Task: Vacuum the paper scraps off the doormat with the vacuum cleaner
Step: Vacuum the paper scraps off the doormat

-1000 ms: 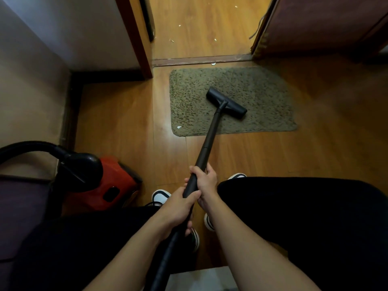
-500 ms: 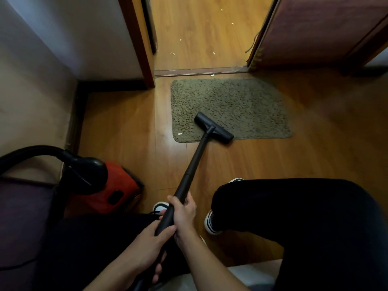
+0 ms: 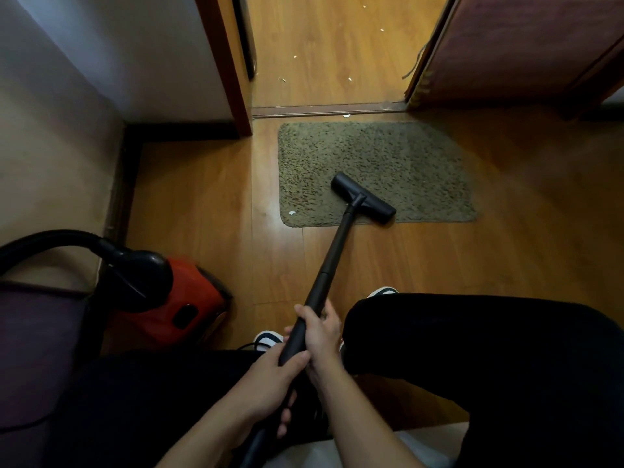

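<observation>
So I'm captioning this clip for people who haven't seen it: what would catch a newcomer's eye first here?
Probably the long black vacuum wand, gripped by the left hand and right hand, running up to its flat black floor head on the near edge of the shaggy olive-green doormat. Next, the red canister vacuum body at the left, and one white paper scrap on the mat's near-left corner.
</observation>
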A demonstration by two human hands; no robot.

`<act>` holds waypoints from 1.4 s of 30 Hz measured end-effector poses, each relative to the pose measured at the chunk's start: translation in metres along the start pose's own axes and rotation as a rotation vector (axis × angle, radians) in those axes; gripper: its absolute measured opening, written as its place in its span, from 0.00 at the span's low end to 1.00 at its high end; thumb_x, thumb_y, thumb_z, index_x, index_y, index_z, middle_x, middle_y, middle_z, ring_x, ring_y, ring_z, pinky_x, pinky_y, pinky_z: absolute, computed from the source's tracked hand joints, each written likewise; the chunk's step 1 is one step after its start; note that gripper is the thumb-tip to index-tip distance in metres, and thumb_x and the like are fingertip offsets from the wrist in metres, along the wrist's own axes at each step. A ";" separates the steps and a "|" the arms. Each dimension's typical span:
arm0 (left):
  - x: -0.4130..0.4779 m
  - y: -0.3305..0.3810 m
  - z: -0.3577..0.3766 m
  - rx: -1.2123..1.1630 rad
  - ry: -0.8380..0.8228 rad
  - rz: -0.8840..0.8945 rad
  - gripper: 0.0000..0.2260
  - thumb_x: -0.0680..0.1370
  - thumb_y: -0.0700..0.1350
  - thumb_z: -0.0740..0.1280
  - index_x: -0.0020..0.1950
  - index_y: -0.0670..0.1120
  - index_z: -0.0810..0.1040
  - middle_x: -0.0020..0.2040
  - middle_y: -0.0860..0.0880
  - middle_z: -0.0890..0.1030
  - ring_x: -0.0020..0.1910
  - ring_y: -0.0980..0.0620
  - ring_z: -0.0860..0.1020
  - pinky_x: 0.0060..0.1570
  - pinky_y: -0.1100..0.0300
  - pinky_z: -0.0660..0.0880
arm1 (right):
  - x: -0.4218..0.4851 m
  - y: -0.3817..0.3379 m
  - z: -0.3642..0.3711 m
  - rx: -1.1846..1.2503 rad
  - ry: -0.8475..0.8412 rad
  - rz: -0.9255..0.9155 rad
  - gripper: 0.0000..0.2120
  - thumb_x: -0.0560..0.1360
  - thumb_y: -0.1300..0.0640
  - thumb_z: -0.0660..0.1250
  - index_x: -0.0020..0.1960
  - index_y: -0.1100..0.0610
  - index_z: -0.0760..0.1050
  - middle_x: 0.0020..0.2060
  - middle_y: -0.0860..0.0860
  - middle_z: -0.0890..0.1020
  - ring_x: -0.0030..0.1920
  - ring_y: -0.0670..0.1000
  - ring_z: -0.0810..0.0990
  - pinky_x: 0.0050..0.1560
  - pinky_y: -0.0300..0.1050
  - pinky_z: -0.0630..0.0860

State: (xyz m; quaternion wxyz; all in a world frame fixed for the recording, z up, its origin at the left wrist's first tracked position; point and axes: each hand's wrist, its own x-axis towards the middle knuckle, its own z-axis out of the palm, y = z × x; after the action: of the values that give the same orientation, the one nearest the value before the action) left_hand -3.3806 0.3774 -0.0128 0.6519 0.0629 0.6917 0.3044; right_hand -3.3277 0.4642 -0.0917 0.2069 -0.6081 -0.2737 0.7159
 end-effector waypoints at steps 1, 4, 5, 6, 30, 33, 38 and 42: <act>0.007 0.004 0.003 -0.014 -0.015 -0.003 0.10 0.82 0.53 0.62 0.63 0.57 0.70 0.29 0.45 0.73 0.21 0.51 0.71 0.21 0.61 0.71 | 0.006 -0.006 -0.001 -0.019 0.004 -0.012 0.12 0.77 0.68 0.70 0.58 0.61 0.74 0.37 0.59 0.76 0.22 0.50 0.79 0.22 0.42 0.77; 0.027 0.022 0.014 -0.044 -0.057 -0.012 0.09 0.83 0.54 0.61 0.62 0.55 0.69 0.28 0.46 0.73 0.22 0.51 0.71 0.22 0.60 0.71 | 0.025 -0.026 -0.009 -0.050 0.011 -0.036 0.10 0.78 0.68 0.69 0.55 0.58 0.74 0.35 0.58 0.77 0.21 0.49 0.78 0.21 0.41 0.76; 0.032 0.029 0.018 -0.050 -0.068 -0.010 0.08 0.83 0.54 0.61 0.61 0.57 0.70 0.28 0.46 0.73 0.22 0.51 0.71 0.22 0.60 0.72 | 0.031 -0.033 -0.012 -0.053 0.009 -0.041 0.10 0.78 0.68 0.69 0.52 0.55 0.74 0.35 0.57 0.77 0.21 0.49 0.78 0.21 0.41 0.76; 0.037 0.036 0.022 -0.054 -0.080 -0.009 0.05 0.83 0.54 0.61 0.58 0.59 0.70 0.29 0.46 0.73 0.23 0.52 0.72 0.22 0.60 0.72 | 0.038 -0.040 -0.014 -0.056 0.009 -0.043 0.11 0.78 0.68 0.69 0.49 0.54 0.73 0.34 0.57 0.76 0.21 0.49 0.78 0.21 0.41 0.76; -0.018 0.003 -0.016 0.007 -0.003 -0.053 0.09 0.82 0.54 0.62 0.62 0.58 0.71 0.29 0.44 0.76 0.21 0.50 0.73 0.21 0.61 0.71 | -0.012 0.005 0.013 -0.057 -0.034 0.032 0.16 0.77 0.67 0.69 0.62 0.65 0.71 0.35 0.59 0.77 0.23 0.54 0.80 0.23 0.42 0.76; -0.035 -0.001 -0.025 0.019 0.027 -0.093 0.09 0.82 0.54 0.62 0.60 0.53 0.72 0.30 0.44 0.77 0.22 0.50 0.73 0.22 0.62 0.70 | -0.025 0.017 0.020 -0.048 -0.077 0.053 0.16 0.76 0.66 0.70 0.63 0.62 0.71 0.36 0.59 0.77 0.25 0.55 0.81 0.25 0.44 0.78; -0.053 -0.010 -0.031 0.085 0.066 -0.027 0.09 0.83 0.53 0.61 0.58 0.51 0.74 0.29 0.47 0.78 0.22 0.54 0.74 0.26 0.63 0.71 | -0.041 0.027 0.026 -0.045 -0.148 0.045 0.13 0.77 0.64 0.70 0.60 0.58 0.72 0.38 0.60 0.77 0.26 0.55 0.81 0.27 0.46 0.79; -0.063 -0.013 -0.037 0.089 0.114 -0.023 0.09 0.82 0.55 0.61 0.58 0.53 0.74 0.31 0.46 0.80 0.23 0.55 0.75 0.27 0.62 0.71 | -0.053 0.026 0.034 -0.061 -0.187 0.065 0.21 0.78 0.63 0.70 0.69 0.58 0.69 0.40 0.60 0.79 0.27 0.54 0.82 0.26 0.44 0.78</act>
State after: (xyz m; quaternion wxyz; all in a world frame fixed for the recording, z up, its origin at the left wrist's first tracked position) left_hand -3.4019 0.3236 0.0340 0.6116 0.0663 0.7412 0.2688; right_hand -3.3508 0.4065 -0.0644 0.1385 -0.5530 -0.2936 0.7673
